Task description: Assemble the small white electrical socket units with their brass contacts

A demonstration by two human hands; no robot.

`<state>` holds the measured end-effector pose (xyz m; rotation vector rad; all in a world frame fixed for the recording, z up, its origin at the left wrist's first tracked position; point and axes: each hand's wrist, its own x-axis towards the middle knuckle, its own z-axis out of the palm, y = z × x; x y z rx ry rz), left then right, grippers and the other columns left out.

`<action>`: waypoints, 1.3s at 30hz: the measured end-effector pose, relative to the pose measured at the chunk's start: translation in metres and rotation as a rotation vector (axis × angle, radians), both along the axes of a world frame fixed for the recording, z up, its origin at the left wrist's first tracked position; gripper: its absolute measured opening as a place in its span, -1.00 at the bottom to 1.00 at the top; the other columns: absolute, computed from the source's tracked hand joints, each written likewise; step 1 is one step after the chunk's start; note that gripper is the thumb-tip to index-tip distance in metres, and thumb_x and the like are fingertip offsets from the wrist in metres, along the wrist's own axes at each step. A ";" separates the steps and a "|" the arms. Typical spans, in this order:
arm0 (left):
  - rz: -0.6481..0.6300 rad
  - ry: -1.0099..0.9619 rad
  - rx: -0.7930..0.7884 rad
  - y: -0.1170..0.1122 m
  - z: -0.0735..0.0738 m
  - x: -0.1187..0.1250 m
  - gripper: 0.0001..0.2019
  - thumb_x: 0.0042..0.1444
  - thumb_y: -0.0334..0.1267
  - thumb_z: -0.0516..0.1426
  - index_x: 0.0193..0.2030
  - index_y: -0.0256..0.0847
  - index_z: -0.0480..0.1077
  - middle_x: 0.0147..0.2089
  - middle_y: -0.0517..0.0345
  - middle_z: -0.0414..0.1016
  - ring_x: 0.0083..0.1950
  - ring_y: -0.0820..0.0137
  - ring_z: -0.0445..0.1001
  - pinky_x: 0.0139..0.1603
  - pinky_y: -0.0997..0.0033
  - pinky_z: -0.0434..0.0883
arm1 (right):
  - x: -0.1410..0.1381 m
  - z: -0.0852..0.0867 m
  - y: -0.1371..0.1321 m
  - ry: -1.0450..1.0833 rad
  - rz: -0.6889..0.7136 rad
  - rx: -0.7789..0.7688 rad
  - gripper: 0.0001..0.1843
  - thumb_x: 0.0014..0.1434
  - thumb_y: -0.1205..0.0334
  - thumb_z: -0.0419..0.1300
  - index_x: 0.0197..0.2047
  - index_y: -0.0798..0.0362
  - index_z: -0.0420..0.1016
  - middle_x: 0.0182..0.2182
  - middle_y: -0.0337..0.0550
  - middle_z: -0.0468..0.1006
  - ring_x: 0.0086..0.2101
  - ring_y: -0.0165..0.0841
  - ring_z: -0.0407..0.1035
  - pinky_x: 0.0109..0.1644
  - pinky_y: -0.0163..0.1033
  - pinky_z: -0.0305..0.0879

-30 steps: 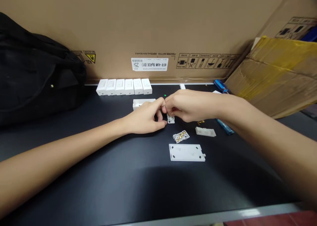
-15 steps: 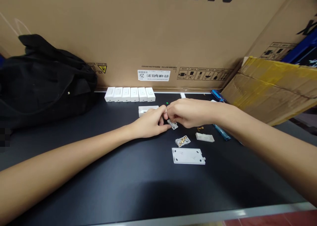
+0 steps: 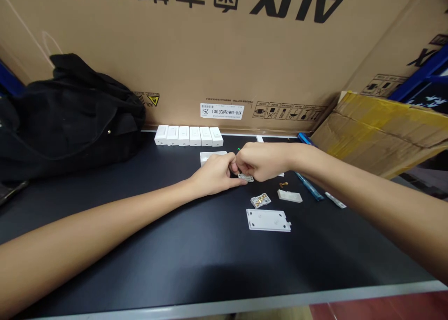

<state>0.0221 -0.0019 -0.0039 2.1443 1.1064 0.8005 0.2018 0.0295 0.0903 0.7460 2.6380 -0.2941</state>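
Observation:
My left hand is closed, its thumb and fingers against a small white plastic piece lying at the tabletop. My right hand is curled over the same piece, fingers pointing down, and what its fingertips pinch is hidden. Closer to me lies a small white base with brass contacts set in it. Below that is a flat white plate with holes near its corners. A white cover and a loose brass part are to the right. Behind my left hand sits a white housing, partly covered.
Several white boxes form a row at the back edge. A black bag fills the left, a taped carton the right. A blue tube-like item and a white strip lie near my right forearm.
The camera view has shifted slightly, so more of the big carton's lettering shows. Both hands stay together at the small white piece, which now appears at a flatter angle.

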 end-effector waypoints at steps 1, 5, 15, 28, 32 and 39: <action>0.006 -0.004 0.000 0.000 0.000 0.000 -0.54 0.04 -0.11 0.53 -0.34 -0.13 0.31 -0.38 0.27 0.47 -0.35 0.35 0.43 -0.32 0.38 0.24 | 0.000 -0.001 0.001 -0.003 -0.002 -0.002 -0.80 -0.12 0.44 0.15 -0.58 -0.03 0.22 -0.62 -0.33 0.27 -0.53 -0.40 0.04 -0.38 -0.16 -0.06; 0.016 -0.023 0.000 -0.002 0.001 0.000 -0.51 0.02 -0.11 0.54 -0.36 -0.11 0.26 -0.42 0.30 0.45 -0.39 0.36 0.40 -0.34 0.38 0.23 | 0.001 -0.004 0.003 -0.002 -0.025 0.016 -0.79 -0.10 0.41 0.16 -0.58 -0.04 0.21 -0.62 -0.33 0.26 -0.53 -0.39 0.06 -0.38 -0.16 -0.04; -0.063 -0.024 0.032 -0.008 0.002 -0.001 -0.65 0.08 -0.30 0.41 -0.40 -0.12 0.26 -0.50 0.34 0.43 -0.46 0.41 0.39 -0.34 0.39 0.25 | -0.001 0.002 -0.004 -0.085 -0.052 0.096 -0.69 0.23 0.34 0.34 -0.50 0.04 0.37 -0.57 -0.40 0.30 -0.52 -0.45 0.12 -0.39 -0.28 0.12; 0.016 -0.027 0.030 0.000 0.002 0.000 -0.45 0.01 -0.19 0.51 -0.42 -0.11 0.13 -0.43 0.31 0.43 -0.36 0.36 0.39 -0.30 0.40 0.20 | -0.001 -0.005 -0.012 -0.075 -0.050 0.195 -0.70 0.36 0.20 0.36 -0.38 0.06 0.42 -0.47 -0.37 0.39 -0.46 -0.44 0.25 -0.32 -0.28 0.28; -0.048 -0.006 -0.051 0.001 0.002 -0.001 -0.43 0.07 -0.08 0.50 -0.32 -0.06 0.11 -0.45 0.35 0.49 -0.40 0.34 0.44 -0.34 0.37 0.24 | 0.005 -0.010 -0.018 0.043 -0.046 0.195 -0.72 0.09 0.46 0.30 -0.50 0.01 0.31 -0.52 -0.34 0.33 -0.47 -0.40 0.16 -0.34 -0.23 0.10; -0.095 0.020 -0.086 0.000 0.002 -0.001 -0.48 0.14 -0.06 0.46 -0.26 -0.05 0.13 -0.45 0.38 0.46 -0.39 0.32 0.46 -0.35 0.34 0.24 | 0.016 -0.020 -0.022 0.167 -0.057 0.223 -0.74 -0.03 0.51 0.20 -0.53 0.01 0.23 -0.46 -0.24 0.42 -0.40 -0.38 0.23 -0.30 -0.23 0.06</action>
